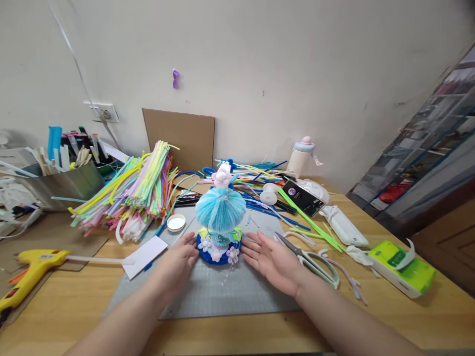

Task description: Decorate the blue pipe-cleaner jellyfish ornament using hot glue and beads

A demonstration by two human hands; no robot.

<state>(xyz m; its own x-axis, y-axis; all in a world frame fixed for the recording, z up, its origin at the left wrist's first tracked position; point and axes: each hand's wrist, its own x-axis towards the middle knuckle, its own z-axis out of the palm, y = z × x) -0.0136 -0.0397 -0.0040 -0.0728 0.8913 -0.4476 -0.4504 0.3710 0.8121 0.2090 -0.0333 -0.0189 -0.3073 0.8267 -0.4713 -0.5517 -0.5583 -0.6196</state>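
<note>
A blue pipe-cleaner ornament (pixel 220 210) stands upright on a grey cutting mat (pixel 208 301). It has a puffy light-blue skirt shape, a white and pink top, and a dark-blue round base with small white and pink flowers. My left hand (pixel 177 264) lies at the left of the base, fingers stretched out, close to its rim. On the other side my right hand (pixel 272 259) rests palm up and open, fingertips by the base's right edge. Whether the fingertips touch the base I cannot tell. Neither hand holds anything.
Scissors (pixel 315 264) lie right of my right hand, near a phone (pixel 302 198) and a green tissue pack (pixel 403 269). At left are a yellow glue gun (pixel 35 277), a white card (pixel 144 257) and a pipe-cleaner bundle (pixel 141 190). A bottle (pixel 300 158) stands behind.
</note>
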